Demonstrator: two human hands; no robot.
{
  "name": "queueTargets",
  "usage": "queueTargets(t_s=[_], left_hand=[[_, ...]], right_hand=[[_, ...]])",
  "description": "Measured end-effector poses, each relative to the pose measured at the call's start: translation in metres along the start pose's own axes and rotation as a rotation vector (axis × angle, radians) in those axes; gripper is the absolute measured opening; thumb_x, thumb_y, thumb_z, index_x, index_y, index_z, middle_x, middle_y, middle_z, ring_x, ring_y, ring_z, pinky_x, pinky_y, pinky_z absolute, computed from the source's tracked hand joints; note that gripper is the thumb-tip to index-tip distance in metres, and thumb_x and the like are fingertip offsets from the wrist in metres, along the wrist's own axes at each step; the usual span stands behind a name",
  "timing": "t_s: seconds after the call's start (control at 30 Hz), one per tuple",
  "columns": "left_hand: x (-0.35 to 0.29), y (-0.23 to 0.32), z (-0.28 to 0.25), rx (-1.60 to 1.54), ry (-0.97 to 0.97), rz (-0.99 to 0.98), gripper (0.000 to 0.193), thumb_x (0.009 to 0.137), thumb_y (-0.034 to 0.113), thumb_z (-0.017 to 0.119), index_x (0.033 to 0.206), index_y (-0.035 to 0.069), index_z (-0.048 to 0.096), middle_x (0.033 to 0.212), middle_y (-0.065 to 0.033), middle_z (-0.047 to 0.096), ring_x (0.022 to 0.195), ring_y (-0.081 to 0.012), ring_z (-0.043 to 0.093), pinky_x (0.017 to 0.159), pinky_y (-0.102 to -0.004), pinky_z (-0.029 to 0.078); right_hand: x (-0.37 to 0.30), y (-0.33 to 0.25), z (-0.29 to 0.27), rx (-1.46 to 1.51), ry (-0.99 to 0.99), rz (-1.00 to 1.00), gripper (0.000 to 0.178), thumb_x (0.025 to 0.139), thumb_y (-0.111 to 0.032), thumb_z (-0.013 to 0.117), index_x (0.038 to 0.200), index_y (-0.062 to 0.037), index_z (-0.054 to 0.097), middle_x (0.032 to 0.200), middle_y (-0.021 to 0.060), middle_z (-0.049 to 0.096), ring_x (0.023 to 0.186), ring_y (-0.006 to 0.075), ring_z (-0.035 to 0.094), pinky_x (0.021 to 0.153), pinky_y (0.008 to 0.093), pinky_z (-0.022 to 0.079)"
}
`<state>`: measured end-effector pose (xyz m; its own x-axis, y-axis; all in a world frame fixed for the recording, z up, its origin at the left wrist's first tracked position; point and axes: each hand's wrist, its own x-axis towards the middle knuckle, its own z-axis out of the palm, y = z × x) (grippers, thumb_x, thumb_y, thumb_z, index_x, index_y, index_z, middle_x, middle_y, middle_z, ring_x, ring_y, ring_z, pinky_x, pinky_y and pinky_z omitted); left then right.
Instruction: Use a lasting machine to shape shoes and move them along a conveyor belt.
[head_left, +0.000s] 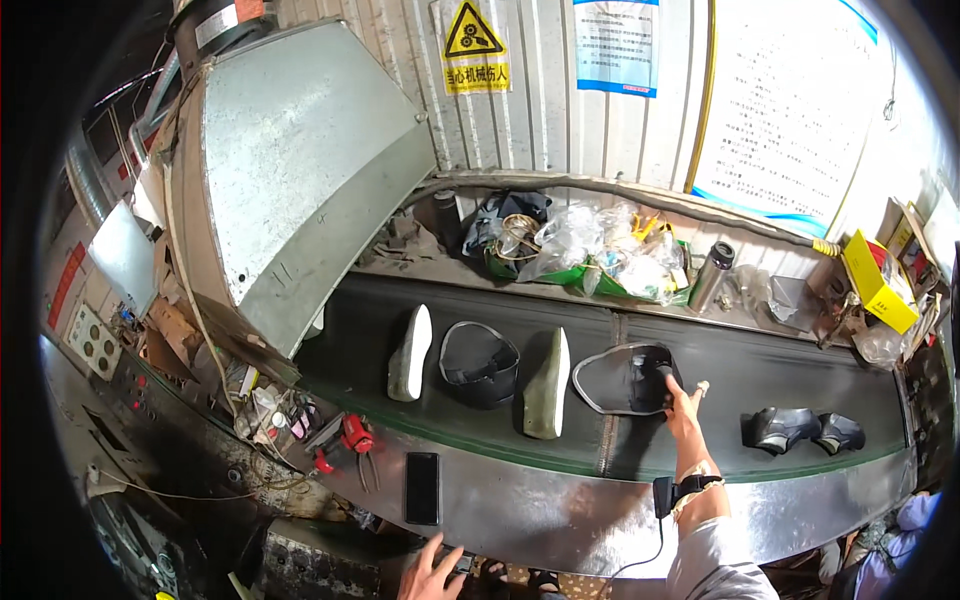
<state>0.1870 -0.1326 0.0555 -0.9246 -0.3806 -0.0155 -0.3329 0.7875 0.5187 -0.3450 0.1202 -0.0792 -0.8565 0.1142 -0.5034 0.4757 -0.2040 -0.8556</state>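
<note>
the black, grey-rimmed shoe upper (652, 370) lies lengthwise along the dark rubber conveyor belt (745, 372), extending leftward from the nearer right hand (683, 403), which grips its right end; the left hand (430, 575) is open, fingers spread.

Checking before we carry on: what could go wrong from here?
The right hand is at a black shoe upper on the belt; if the belt runs, the cord hanging from the wrist strap might snag. The phone lies near the ledge's front edge, close to the left hand, so a bump could knock it off.
</note>
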Motion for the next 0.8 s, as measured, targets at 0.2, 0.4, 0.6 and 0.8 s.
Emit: queueTargets(t_s=[0.2, 0.4, 0.6, 0.8], left_hand=[[0.104, -0.007, 0.027, -0.323, -0.416, -0.093, 0.080, 0.085, 0.017, 0.076, 0.152, 0.005, 0.035, 0.140, -0.0247, 0.055, 0.125, -0.0302, 0.060, 0.092, -0.0389, 0.055], [0.240, 0.025, 0.122, -0.461, -0.045, 0.015, 0.099, 0.079, 0.032, 0.081, 0.156, 0.006, 0.025, 0.154, -0.0328, 0.031, 0.144, -0.0427, 0.034, 0.117, -0.0463, 0.032], [0.329, 0.043, 0.208, -0.189, 0.093, -0.283, 0.112, 0.068, 0.034, 0.085, 0.157, 0.013, 0.020, 0.141, -0.0304, 0.038, 0.129, -0.0443, 0.042, 0.110, -0.0520, 0.036], [0.269, 0.039, 0.122, -0.242, 0.161, -0.059, 0.079, 0.062, 0.022, 0.084, 0.136, 0.011, 0.059, 0.138, -0.0235, 0.046, 0.129, -0.0402, 0.043, 0.110, -0.0486, 0.037]], right_hand=[[-0.091, -0.012, -0.018, 0.307, -0.167, -0.014, 0.106, 0.089, -0.054, 0.070, 0.160, -0.0299, -0.004, 0.163, 0.0092, 0.026, 0.143, 0.0342, 0.037, 0.110, 0.0592, 0.029], [-0.247, 0.047, -0.119, 0.325, -0.183, 0.057, 0.064, 0.105, -0.036, 0.052, 0.159, -0.0321, 0.019, 0.159, 0.0080, 0.031, 0.138, 0.0321, 0.042, 0.105, 0.0616, 0.043], [-0.366, 0.110, -0.163, 0.554, -0.209, 0.264, 0.060, 0.097, -0.025, 0.065, 0.150, -0.0189, 0.040, 0.151, 0.0151, 0.045, 0.136, 0.0407, 0.046, 0.110, 0.0565, 0.043], [-0.376, 0.111, -0.176, 0.687, -0.118, 0.297, 0.051, 0.097, -0.027, 0.066, 0.142, -0.0131, 0.047, 0.140, 0.0084, 0.056, 0.130, 0.0329, 0.053, 0.109, 0.0611, 0.042]])
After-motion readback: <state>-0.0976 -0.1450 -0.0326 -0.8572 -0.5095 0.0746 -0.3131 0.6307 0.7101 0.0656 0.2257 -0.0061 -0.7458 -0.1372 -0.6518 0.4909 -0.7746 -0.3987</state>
